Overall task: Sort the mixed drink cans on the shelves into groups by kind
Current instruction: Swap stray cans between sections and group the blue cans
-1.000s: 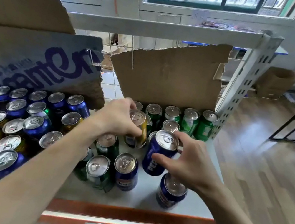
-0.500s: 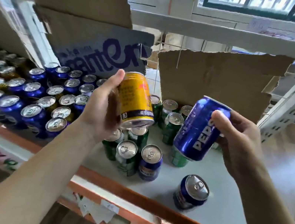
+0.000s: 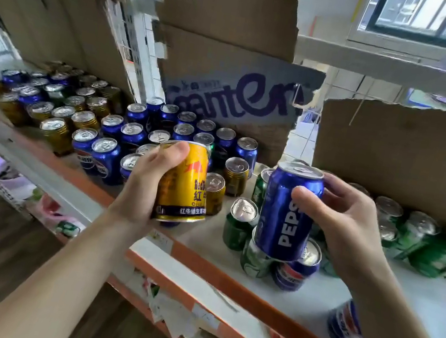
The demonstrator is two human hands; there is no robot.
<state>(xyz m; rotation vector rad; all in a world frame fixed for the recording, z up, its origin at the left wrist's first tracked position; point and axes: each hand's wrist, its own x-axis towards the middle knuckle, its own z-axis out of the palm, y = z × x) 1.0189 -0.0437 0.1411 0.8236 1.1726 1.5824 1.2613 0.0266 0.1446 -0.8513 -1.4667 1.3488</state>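
Note:
My left hand [image 3: 144, 182] grips a gold Red Bull can [image 3: 184, 189], held upright above the front edge of the shelf. A blue Pepsi can [image 3: 287, 212] is held in the air by my right hand [image 3: 346, 219], just over a small cluster of green cans [image 3: 239, 223] and a blue can [image 3: 298, 267]. On the shelf to the left stand several blue Pepsi cans [image 3: 106, 155], with gold cans [image 3: 56, 132] further left. Green cans [image 3: 422, 240] stand at the right by the cardboard. One blue can [image 3: 344, 325] sits near the front right, partly hidden by my right arm.
The shelf has an orange front rail [image 3: 226, 280] with paper tags hanging below. Cardboard sheets [image 3: 401, 151] line the back, one printed with purple letters [image 3: 236, 97]. An upper shelf beam [image 3: 395, 67] runs overhead. Wood floor lies below at the left.
Both hands lifted their cans off the shelf and now hold them in the air. The view has swung left, bringing more of the blue and gold cans into sight.

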